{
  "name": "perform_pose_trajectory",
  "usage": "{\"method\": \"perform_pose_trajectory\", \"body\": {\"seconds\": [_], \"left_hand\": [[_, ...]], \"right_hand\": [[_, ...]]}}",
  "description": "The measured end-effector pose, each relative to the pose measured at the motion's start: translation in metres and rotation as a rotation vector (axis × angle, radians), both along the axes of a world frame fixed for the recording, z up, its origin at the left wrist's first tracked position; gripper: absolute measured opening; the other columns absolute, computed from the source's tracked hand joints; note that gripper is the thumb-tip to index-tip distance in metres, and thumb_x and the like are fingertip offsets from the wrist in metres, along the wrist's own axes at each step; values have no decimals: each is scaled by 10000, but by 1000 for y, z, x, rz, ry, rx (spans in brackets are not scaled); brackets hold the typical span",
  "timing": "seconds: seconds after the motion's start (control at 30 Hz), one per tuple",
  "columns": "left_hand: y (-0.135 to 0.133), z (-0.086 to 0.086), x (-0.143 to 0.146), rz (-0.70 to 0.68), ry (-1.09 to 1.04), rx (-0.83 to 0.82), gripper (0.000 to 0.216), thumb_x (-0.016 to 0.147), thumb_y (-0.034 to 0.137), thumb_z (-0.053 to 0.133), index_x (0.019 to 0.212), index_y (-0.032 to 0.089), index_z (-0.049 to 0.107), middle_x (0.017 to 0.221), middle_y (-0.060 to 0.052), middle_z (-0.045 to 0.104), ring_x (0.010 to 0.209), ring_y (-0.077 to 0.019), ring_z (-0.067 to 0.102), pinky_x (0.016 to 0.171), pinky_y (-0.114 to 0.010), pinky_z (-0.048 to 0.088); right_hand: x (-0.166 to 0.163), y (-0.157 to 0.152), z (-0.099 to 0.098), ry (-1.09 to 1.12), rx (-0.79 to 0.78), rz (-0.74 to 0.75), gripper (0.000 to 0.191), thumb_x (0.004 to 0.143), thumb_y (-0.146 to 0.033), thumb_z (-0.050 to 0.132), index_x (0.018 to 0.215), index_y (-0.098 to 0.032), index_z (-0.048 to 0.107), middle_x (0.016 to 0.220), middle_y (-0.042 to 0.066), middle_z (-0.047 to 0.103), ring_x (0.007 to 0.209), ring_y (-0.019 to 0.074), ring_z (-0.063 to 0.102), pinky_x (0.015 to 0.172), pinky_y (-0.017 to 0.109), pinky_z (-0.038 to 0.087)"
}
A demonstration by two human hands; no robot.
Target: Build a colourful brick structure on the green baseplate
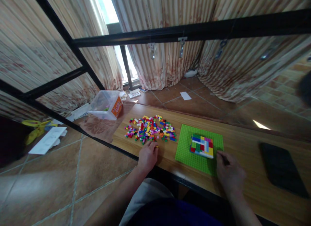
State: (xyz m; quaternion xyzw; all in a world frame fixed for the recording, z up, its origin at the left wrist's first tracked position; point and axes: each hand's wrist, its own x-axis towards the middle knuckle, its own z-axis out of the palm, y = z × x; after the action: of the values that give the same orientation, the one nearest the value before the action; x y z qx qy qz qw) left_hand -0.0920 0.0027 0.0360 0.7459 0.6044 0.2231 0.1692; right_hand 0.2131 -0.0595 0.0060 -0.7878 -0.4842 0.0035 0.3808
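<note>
My left hand [147,155] rests at the near edge of a spread of loose toy bricks [149,127] in many colours. Its fingers are curled together, with a small yellow brick [157,146] at the tips. To the right, a green baseplate [183,148] lies on the table, carrying a low block of bricks [202,146] in red, blue, white, yellow and green. My right hand [230,171] is over the plate's right edge, beside that block. Its thumb and fingers are closed; what they may hold is hidden.
The wooden table [243,141] has a dark flat tablet-like object [283,167] at its right. Left of the table stands a clear plastic box [103,106] with an orange label. A black metal frame [170,36] crosses in front of striped curtains [160,12]. Papers lie on the tiled floor.
</note>
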Motion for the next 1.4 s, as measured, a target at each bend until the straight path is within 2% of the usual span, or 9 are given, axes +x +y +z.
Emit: {"method": "perform_pose_trajectory", "body": {"seconds": [0.23, 0.33, 0.47, 0.7, 0.83, 0.93, 1.03, 1.2, 1.4], "left_hand": [[21, 3, 17, 44, 14, 40, 264, 904, 154, 471, 1130, 213, 596, 1089, -71, 638, 991, -218, 613, 878, -333, 498], [24, 9, 31, -17, -5, 58, 274, 901, 168, 480, 1147, 229, 583, 1086, -64, 622, 980, -207, 604, 864, -318, 504], [29, 17, 52, -178, 54, 65, 211, 910, 197, 489, 1085, 215, 605, 1083, -82, 599, 1025, -235, 570, 883, -351, 492], [41, 18, 66, -208, 191, -1, 127, 889, 166, 510, 965, 178, 611, 1081, -119, 587, 1032, -262, 558, 879, -382, 484], [37, 23, 60, -226, 190, 9, 106, 896, 163, 501, 950, 170, 592, 1058, -116, 603, 1038, -260, 571, 885, -374, 477], [28, 28, 57, -236, 110, -38, 105, 911, 171, 486, 958, 187, 578, 984, -85, 630, 948, -228, 605, 831, -341, 486], [18, 30, 60, -306, -19, -90, 108, 912, 170, 482, 963, 205, 571, 945, -47, 641, 849, -188, 620, 798, -313, 491], [10, 26, 81, -442, -181, -114, 132, 923, 178, 467, 979, 204, 583, 969, -47, 649, 890, -187, 622, 830, -324, 494], [13, 21, 102, -533, -63, -45, 201, 974, 233, 419, 1028, 191, 608, 1001, -72, 642, 933, -209, 610, 842, -335, 493]], "right_hand": [[0, 0, 0, -18, 16, -4, 390, 848, -443, 474, 932, -146, 711, 906, 127, 713, 763, 241, 654, 672, 338, 478], [0, 0, 0, -13, 16, 14, 393, 856, -450, 471, 939, -148, 709, 919, 131, 713, 766, 239, 649, 691, 346, 481], [0, 0, -1, 11, 8, 11, 388, 857, -453, 472, 929, -154, 709, 921, 126, 713, 785, 238, 649, 715, 349, 481], [-1, 2, -1, 32, 24, 12, 380, 867, -453, 465, 933, -163, 701, 922, 117, 708, 780, 224, 643, 699, 336, 475], [-2, 3, 1, 38, 30, 33, 367, 873, -440, 462, 931, -161, 694, 916, 117, 708, 792, 219, 643, 710, 331, 478], [-3, 3, 2, 36, 41, 31, 355, 875, -429, 462, 929, -164, 692, 917, 114, 708, 802, 218, 642, 740, 338, 482], [-4, 4, 2, 45, 52, 37, 350, 877, -426, 456, 923, -172, 692, 917, 109, 707, 821, 218, 641, 752, 342, 484], [-5, 5, 3, 78, 55, 31, 336, 881, -413, 458, 916, -176, 693, 920, 107, 705, 826, 215, 638, 758, 342, 484], [-5, 6, 1, 85, 68, 38, 319, 881, -391, 460, 919, -173, 690, 905, 104, 701, 819, 213, 634, 766, 347, 483]]}}
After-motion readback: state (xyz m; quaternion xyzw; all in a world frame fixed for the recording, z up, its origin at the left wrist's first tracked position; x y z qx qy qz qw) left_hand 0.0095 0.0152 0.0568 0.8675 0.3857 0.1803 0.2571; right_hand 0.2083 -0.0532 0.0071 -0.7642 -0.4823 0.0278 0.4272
